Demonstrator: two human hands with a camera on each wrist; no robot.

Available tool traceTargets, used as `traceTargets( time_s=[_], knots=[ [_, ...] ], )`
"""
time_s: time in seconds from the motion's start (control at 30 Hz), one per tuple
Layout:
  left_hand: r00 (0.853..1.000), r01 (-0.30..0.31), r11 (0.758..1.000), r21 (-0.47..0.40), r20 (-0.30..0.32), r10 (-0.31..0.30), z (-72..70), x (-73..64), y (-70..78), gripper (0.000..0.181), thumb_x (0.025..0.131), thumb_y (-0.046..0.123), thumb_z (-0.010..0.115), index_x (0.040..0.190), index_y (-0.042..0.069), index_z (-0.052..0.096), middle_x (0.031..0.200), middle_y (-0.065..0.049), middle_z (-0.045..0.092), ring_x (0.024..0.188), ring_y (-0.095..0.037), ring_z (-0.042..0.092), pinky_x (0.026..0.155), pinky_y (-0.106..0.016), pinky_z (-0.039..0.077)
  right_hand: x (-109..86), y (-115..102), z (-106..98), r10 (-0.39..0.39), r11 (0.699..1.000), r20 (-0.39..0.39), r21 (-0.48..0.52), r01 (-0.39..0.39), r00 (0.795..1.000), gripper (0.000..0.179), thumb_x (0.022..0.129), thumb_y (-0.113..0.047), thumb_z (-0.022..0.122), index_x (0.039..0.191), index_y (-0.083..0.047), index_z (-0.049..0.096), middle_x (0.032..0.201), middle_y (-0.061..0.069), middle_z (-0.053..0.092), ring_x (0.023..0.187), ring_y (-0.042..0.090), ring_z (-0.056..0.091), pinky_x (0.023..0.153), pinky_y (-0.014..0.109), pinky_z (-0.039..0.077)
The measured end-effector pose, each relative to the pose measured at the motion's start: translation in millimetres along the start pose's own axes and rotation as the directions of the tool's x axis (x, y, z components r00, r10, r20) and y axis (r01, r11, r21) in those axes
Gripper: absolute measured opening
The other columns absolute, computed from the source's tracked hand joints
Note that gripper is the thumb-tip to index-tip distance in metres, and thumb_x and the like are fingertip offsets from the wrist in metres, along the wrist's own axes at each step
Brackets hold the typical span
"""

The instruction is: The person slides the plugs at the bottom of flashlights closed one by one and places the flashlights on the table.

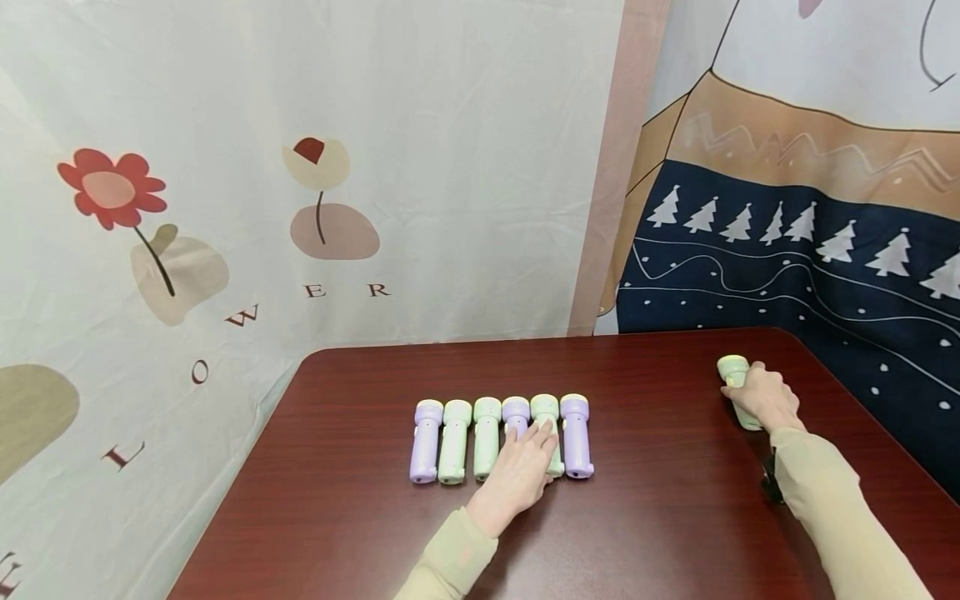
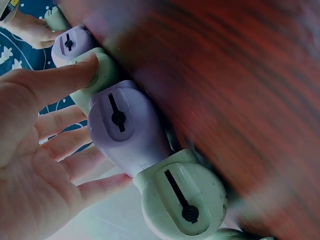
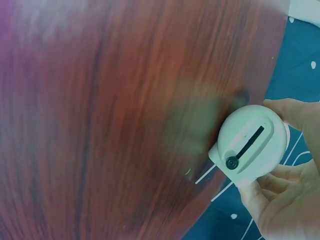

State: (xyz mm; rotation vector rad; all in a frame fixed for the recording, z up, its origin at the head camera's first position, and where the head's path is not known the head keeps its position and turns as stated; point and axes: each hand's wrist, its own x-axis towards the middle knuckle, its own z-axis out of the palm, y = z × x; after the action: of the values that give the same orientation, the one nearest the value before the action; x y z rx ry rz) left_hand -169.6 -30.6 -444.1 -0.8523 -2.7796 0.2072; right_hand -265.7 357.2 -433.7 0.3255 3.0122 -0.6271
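Several flashlights lie side by side in a row on the table. From the left they run purple (image 1: 424,446), green (image 1: 453,450), green (image 1: 487,442), purple (image 1: 515,408), green (image 1: 545,406), purple (image 1: 576,442). My left hand (image 1: 517,471) rests over the purple and green flashlights right of the row's middle, fingers spread and fairly straight. In the left wrist view its thumb touches the end of a green flashlight (image 2: 107,75). Far to the right, my right hand (image 1: 765,398) grips another green flashlight (image 1: 733,368), thumb and fingers on opposite sides, as the right wrist view (image 3: 252,142) shows.
The dark red wooden table (image 1: 660,500) has its right edge close to my right hand. Behind it hangs a pale curtain (image 1: 480,167) printed with flowers and letters. A navy cloth with white trees (image 1: 795,275) hangs at the right.
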Motion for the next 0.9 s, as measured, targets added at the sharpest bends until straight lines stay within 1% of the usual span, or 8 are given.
traceTargets(
  time_s=[0.17, 0.33, 0.57, 0.73, 0.9],
  knots=[
    [1.000, -0.001, 1.000, -0.022, -0.009, 0.001, -0.1, -0.4, -1.0, 0.052, 0.080, 0.033, 0.073, 0.124, 0.013, 0.058, 0.137, -0.004, 0.055, 0.125, -0.019, 0.055, 0.099, -0.044, 0.047, -3.0, -7, 2, -0.013, 1.000, -0.019, 0.013, 0.013, 1.000, 0.070, 0.085, -0.034, 0.062, 0.118, 0.022, 0.034, 0.100, 0.043, 0.050, 0.074, 0.046, 0.057, 0.054, 0.041, 0.044],
    [1.000, -0.005, 1.000, -0.021, -0.020, 0.005, 1.0, -1.3, -2.2, 0.051, 0.079, 0.034, 0.074, 0.123, 0.013, 0.057, 0.137, -0.005, 0.054, 0.125, -0.019, 0.054, 0.099, -0.044, 0.047, -7.9, -18, 4, -0.029, 0.999, -0.042, 0.029, 0.030, 0.999, 0.069, 0.085, -0.035, 0.063, 0.115, 0.020, 0.035, 0.097, 0.041, 0.051, 0.071, 0.043, 0.058, 0.052, 0.040, 0.044],
    [0.999, -0.002, 1.000, -0.023, -0.032, 0.001, 1.3, -1.4, -1.3, 0.058, 0.080, 0.040, 0.072, 0.129, 0.015, 0.055, 0.137, -0.006, 0.054, 0.125, -0.021, 0.053, 0.099, -0.044, 0.046, -17.5, -40, 7, -0.045, 0.998, -0.046, 0.035, 0.046, 0.998, 0.067, 0.084, -0.037, 0.063, 0.113, 0.017, 0.036, 0.093, 0.037, 0.053, 0.070, 0.041, 0.059, 0.051, 0.038, 0.044],
    [0.999, 0.007, 0.999, -0.033, -0.051, -0.008, 1.6, -0.9, -0.2, 0.059, 0.081, 0.042, 0.070, 0.130, 0.015, 0.055, 0.136, -0.005, 0.054, 0.124, -0.024, 0.054, 0.098, -0.045, 0.046, -24.0, -55, 11, -0.068, 0.997, -0.042, 0.042, 0.070, 0.997, 0.069, 0.084, -0.037, 0.064, 0.114, 0.017, 0.035, 0.093, 0.036, 0.054, 0.070, 0.040, 0.060, 0.051, 0.038, 0.046],
    [0.997, 0.017, 0.998, -0.055, -0.071, -0.021, 1.2, -0.8, 1.0, 0.059, 0.081, 0.044, 0.069, 0.131, 0.016, 0.055, 0.135, -0.005, 0.055, 0.123, -0.023, 0.054, 0.098, -0.047, 0.046, -31.7, -71, 13, -0.095, 0.995, -0.040, 0.040, 0.096, 0.995, 0.072, 0.083, -0.038, 0.066, 0.117, 0.018, 0.033, 0.094, 0.036, 0.054, 0.070, 0.041, 0.060, 0.053, 0.040, 0.047]
  ],
)
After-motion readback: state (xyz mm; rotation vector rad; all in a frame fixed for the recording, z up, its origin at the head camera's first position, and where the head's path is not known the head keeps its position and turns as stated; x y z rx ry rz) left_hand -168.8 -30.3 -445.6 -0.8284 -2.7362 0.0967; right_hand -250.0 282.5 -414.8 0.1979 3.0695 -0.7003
